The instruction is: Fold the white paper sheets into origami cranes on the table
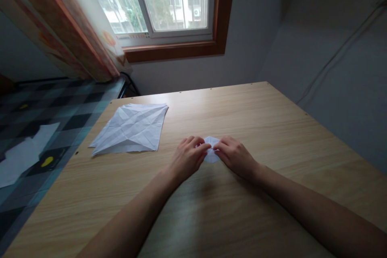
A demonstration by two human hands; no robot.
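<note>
Between my two hands is a small folded piece of white paper (212, 157), held low over the wooden table (242, 113). My left hand (190, 152) grips its left side, thumb on top and fingers curled around the edge. On the right side my right hand (233, 153) pinches the paper, its thumb and forefinger close to the middle. Both thumbs nearly meet at the paper's centre. The fingers cover its left and right edges, so its full outline is hidden.
Creased white paper sheets (133, 127) lie stacked at the table's far left. Beyond the left edge, more white paper (21, 161) rests on a checked cloth (75, 102). A window (175, 0) with a curtain (60, 20) is behind; a cable (329, 62) hangs along the right wall.
</note>
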